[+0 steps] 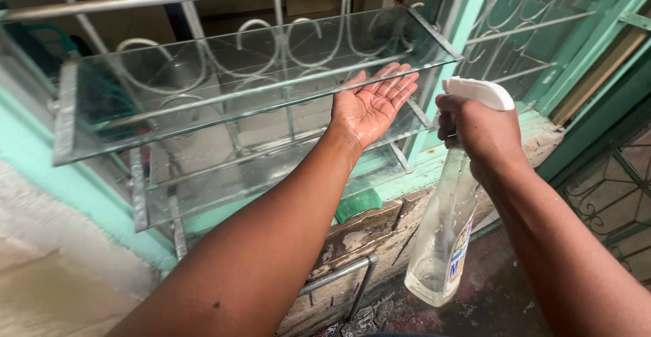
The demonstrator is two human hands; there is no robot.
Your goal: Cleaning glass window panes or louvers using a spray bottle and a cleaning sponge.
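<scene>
I see a worn sill (434, 167) under the window, with a green cloth (358, 203) lying near its front edge

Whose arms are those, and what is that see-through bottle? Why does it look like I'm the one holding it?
The camera sits on a person's head and looks down, so you see their own two arms as if they were yours. There is no machine here, only bare hands. The right hand grips a clear plastic spray bottle with a white trigger top. The left hand is open, palm up, just under the edge of a glass louvre slat in a window. Behind the glass is a curly white metal grille. A green cloth lies on the worn sill below.
</scene>
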